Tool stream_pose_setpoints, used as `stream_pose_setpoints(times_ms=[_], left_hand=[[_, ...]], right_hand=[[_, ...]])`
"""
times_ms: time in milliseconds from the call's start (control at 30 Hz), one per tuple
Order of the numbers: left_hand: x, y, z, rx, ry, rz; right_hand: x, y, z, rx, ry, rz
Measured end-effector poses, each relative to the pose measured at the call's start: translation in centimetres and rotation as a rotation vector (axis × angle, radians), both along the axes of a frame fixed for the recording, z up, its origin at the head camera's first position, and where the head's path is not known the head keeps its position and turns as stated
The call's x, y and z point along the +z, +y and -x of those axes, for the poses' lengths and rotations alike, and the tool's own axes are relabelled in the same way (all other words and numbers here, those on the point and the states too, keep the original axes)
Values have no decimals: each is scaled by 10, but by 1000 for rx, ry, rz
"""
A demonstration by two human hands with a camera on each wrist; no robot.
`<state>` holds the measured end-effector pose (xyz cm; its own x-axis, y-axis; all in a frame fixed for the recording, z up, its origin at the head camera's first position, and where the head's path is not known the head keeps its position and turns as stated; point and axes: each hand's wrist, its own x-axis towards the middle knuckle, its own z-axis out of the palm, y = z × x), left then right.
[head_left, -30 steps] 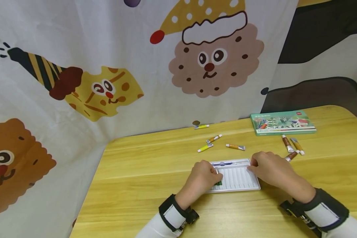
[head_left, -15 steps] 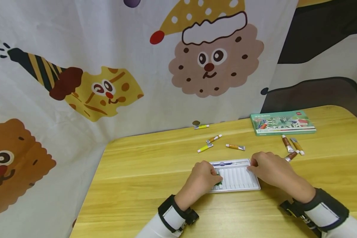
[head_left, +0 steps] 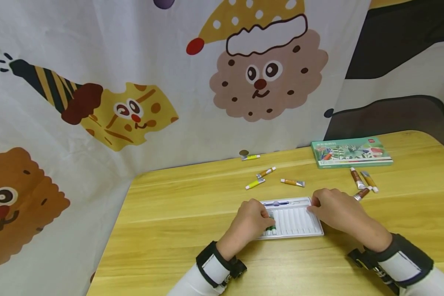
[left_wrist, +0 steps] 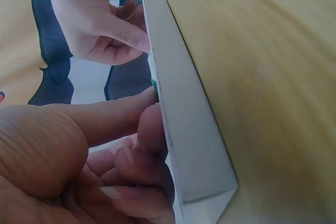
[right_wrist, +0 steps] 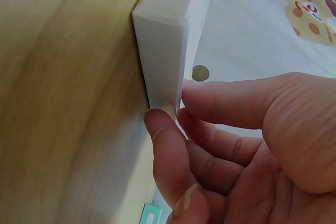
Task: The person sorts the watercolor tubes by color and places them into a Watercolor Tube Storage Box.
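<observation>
A white plastic tray (head_left: 299, 222) with narrow slots lies on the table, a thin blue paintbrush (head_left: 277, 204) along its far side. Green paint tubes (head_left: 274, 229) sit in the slots at its left end, partly hidden by my left hand (head_left: 248, 224). The thumb and fingers of that hand are curled at a green tube. In the left wrist view, a bit of green tube (left_wrist: 154, 85) shows at the thumb tip over the tray wall (left_wrist: 178, 108). My right hand (head_left: 338, 211) grips the tray's far right corner, thumb on the rim and fingertips against the outer wall (right_wrist: 160, 56).
Beyond the tray lie several paint tubes: yellow (head_left: 255, 184), ochre (head_left: 293, 183), and brown (head_left: 357, 179) to the right. A green paint box (head_left: 352, 153) rests at the back right of the wooden table (head_left: 177, 213). A cartoon-printed cloth (head_left: 192, 135) hangs behind.
My left hand has shifted slightly left, and more of the green tubes shows beside its thumb. The right hand keeps its grip on the tray, which has not moved.
</observation>
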<state>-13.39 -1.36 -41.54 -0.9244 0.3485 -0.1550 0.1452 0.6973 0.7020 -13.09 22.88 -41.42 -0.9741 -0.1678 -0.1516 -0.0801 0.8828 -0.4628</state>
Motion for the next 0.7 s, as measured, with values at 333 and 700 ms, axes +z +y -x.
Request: stream_pose_setpoints(times_ms=[333, 700], left_hand=[[0, 1, 1, 5, -12, 21], [-3, 1, 1, -2, -5, 47]], right_hand=[[-1, -1, 1, -1, -13, 1], [-5, 0, 0, -4, -15, 0]])
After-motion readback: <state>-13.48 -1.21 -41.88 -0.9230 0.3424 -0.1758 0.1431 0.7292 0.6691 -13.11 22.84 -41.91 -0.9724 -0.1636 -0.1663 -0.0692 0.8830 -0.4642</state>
